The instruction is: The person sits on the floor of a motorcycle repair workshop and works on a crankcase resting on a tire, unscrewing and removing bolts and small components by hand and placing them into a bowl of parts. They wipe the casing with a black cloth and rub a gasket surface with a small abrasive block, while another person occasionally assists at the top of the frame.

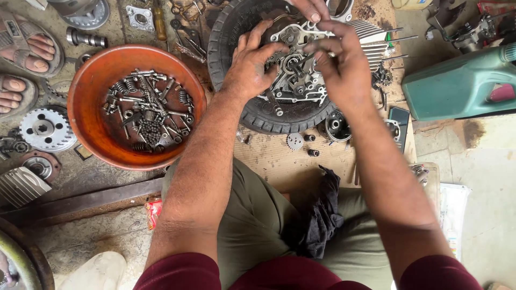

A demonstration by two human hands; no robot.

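Note:
A metal engine case [299, 75] with gears and shafts lies inside a black rubber tyre [269, 115]. My left hand [251, 63] rests on the case's left side, its fingers curled onto the metal. My right hand [341, 64] is over the case's right side, fingertips pinched on a small part near the centre; what the part is stays hidden. Another person's fingers [312, 8] touch the top of the case.
An orange bowl [86, 96] of bolts, springs and a chain sits to the left. A sprocket [45, 128] and another person's sandalled feet [24, 51] are at far left. A green oil can [462, 86] stands to the right. A dark rag [322, 212] lies on my lap.

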